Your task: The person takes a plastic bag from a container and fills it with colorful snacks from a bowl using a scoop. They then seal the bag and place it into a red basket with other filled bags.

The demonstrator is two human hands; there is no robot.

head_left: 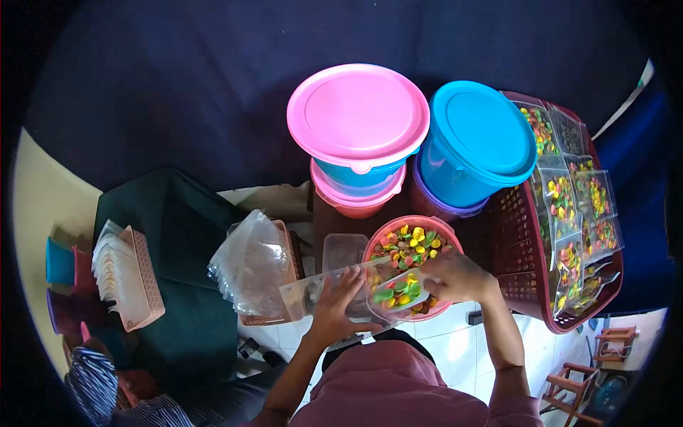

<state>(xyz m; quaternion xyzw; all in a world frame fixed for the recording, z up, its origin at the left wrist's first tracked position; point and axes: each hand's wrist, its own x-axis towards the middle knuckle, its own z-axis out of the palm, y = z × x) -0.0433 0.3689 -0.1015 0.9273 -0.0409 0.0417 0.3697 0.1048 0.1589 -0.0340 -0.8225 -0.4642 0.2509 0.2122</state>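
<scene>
fingers (434, 285) (right hand (457, 276)) around a filled scoop (411, 305)

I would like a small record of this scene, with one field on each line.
left hand: fingers spread on a clear bag
right hand: holds a scoop loaded with green and yellow pieces
scoop inside bag: cannot tell
below the hands: open pink tub of colourful pieces
person's left: pile of clear bags at a small basket
person's right: dark red basket with filled bags
behind: stacked tubs, pink lid and blue lid on top
</scene>
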